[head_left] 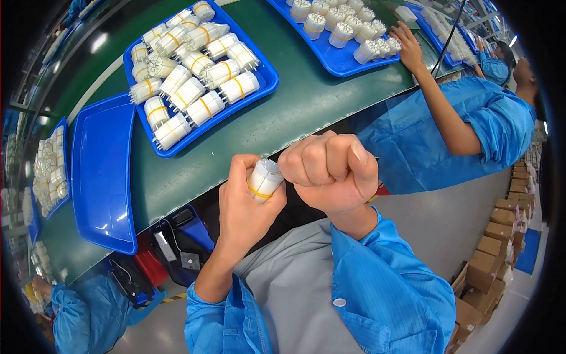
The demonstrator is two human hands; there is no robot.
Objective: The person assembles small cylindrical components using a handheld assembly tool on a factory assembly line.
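My left hand [243, 203] is closed around a white cylindrical bundle [265, 180] with a yellow-orange elastic band around it, its segmented end tilted up. Right beside that end, my right hand [333, 171] makes a fist, knuckles against or very near the bundle. Whatever the fist holds, if anything, is hidden by the curled fingers. Beyond my hands, a blue tray [268, 88] on the green table carries many similar banded white bundles [203, 108], some with thin prongs at one end.
Left of the full tray lies a second blue tray [103, 177], its bottom showing. Another tray of white bundles [348, 66] sits at the far right, where a co-worker's hand [408, 47] touches it. The green table's edge [306, 137] runs just past my hands. Cardboard boxes [488, 253] line the floor at right.
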